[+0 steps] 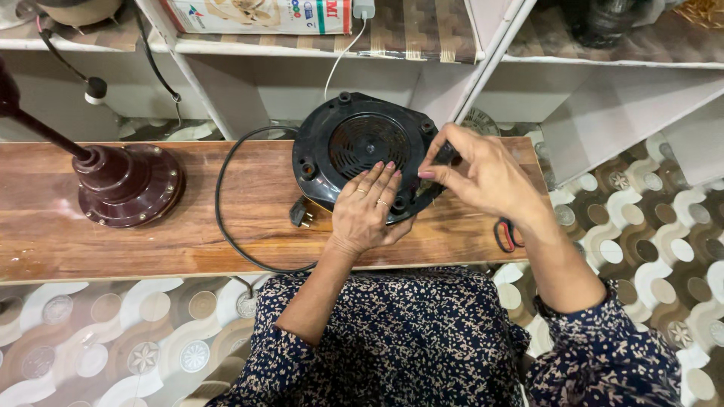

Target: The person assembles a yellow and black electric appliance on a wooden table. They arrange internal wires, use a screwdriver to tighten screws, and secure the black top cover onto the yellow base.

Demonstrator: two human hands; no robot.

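a round black appliance base [362, 147] is held upside down on a wooden bench [113, 241].
the left hand [367, 211] is laid flat, fingers released, on its near edge. the right hand [483, 177] is pinched on a small dark tool [443, 155] at the right rim. a black cord [226, 211] with plug [302, 213] is seen beside it, a maroon stand [124, 185] well apart on the left.

Left hand [367, 209] rests flat on the upturned black appliance base [362, 151] on the wooden board [151, 241]; right hand [483, 177] pinches a dark tool [445, 154] at its right rim.
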